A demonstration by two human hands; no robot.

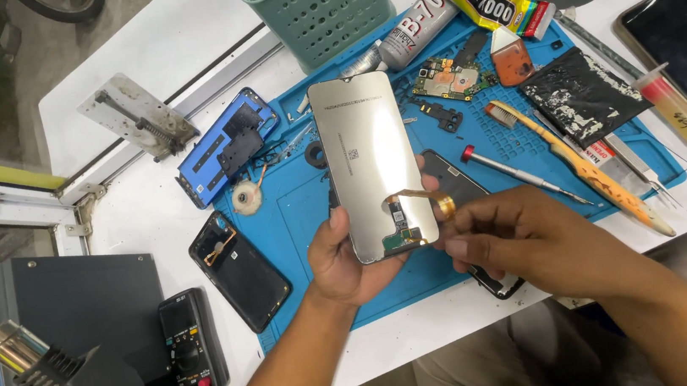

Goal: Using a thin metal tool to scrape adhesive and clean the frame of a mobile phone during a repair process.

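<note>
Two hands are working over the blue mat (303, 214) on the white desk (148, 196). Left hand (349, 260) is gripping the phone display panel (370, 160) by its lower edge, thumb on the left side, fingers wrapping behind; panel is standing upright w/ its silvery back facing up toward the camera, lifted above the mat. Right hand (519, 243) is sitting just right of the panel's bottom corner, fingertips pinching the orange flex cable (429, 198) that's curling out from the panel's lower part.

Under the right hand a dark phone frame (471, 231) is lying on the mat, partly hidden. Left of the hands: a black back cover (239, 272) at the mat's edge, a blue phone housing (224, 146) further up, and a multimeter (194, 345) near the desk's front. Right side: circuit board (455, 79), brush w/ yellow handle (579, 164), red-tipped tool (520, 173), glue tubes (460, 2), syringe (684, 119). Green perforated basket (320, 8) is standing at the top.
</note>
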